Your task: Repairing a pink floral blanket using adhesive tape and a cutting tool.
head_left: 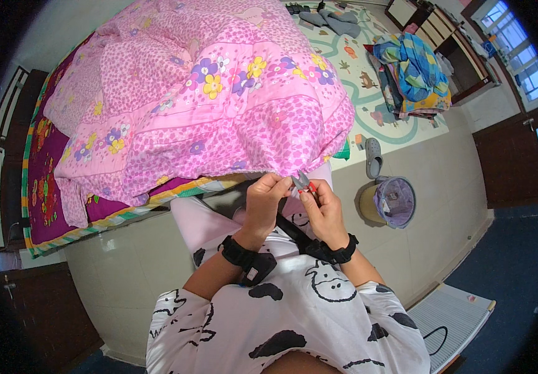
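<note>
A pink floral quilt [219,134] covers most of the bed, and its near edge is drawn out toward me over my lap. My left hand [261,202] is closed, thumb and fingers pinching the quilt's edge. Just to its right, my right hand [325,215] is wrapped round a pair of small snips [303,181] with red handles and grey blades. The blades are apart and lie against the edge beside my left fingertips. Any thread between them is too small to make out.
Under the quilt shows a maroon bed cover [54,187] with a striped border. On the right are a bin [374,202] with a purple liner, a grey clog [374,159] and a pile of folded cloths [413,68] on a patterned mat [369,128]. A white panel [459,324] lies at lower right.
</note>
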